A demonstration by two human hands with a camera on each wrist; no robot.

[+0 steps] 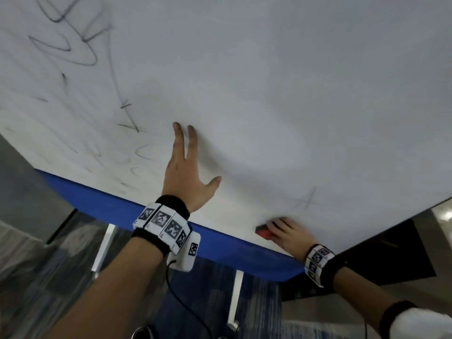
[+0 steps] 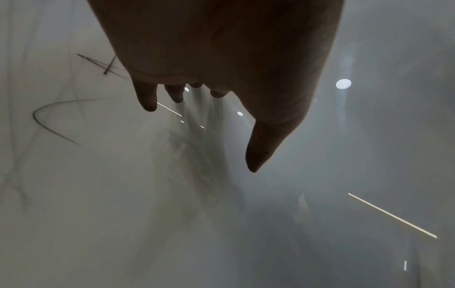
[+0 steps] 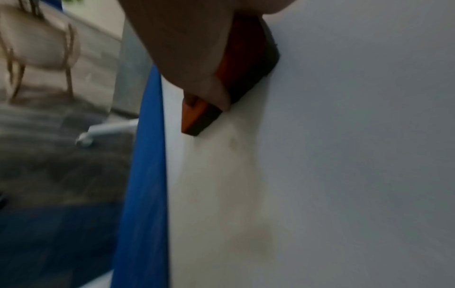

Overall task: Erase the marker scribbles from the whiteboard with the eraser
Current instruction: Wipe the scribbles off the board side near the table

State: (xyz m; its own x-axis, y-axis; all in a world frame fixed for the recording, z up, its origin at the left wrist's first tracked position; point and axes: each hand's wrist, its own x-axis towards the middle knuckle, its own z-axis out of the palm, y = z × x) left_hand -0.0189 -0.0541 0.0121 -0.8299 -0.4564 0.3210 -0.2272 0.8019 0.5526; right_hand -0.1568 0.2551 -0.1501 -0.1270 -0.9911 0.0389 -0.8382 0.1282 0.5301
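A carpeted room in grey and blue lies below a large whiteboard [image 1: 269, 81] with a blue lower frame [image 1: 117, 209], which fills most of the head view. Black marker scribbles [image 1: 73, 50] crowd the upper left and left of the frame, and a faint cross [image 1: 307, 201] sits at lower right, just above the eraser.

The left hand [image 1: 186, 172] lies flat on the board near the frame's centre, fingers straight and spread, thumb splayed to the right, gripping nothing. The left wrist view shows the same: fingertips [image 2: 147, 99] extended over the glossy surface, with scribble lines at the left.

The right hand [image 1: 286, 234] is at lower right, just above the blue frame, its fingers curled over the red eraser [image 1: 263, 234] and pressing it to the board. In the right wrist view the eraser [image 3: 243, 64] shows a red body with a darker layer flat against the white surface, close beside the blue edge.

The eraser looks light and rigid in its body, probably with a soft felt face; it is small enough that a grip across its back and sides, as here, should give even pressure. The board seems smooth and slick, so the eraser should glide easily and could skid if the grip loosens. The board stands on legs [image 1: 102, 248], so it may shift under hard strokes; the flat left hand plausibly steadies it. Most scribbles remain, well apart from the eraser.
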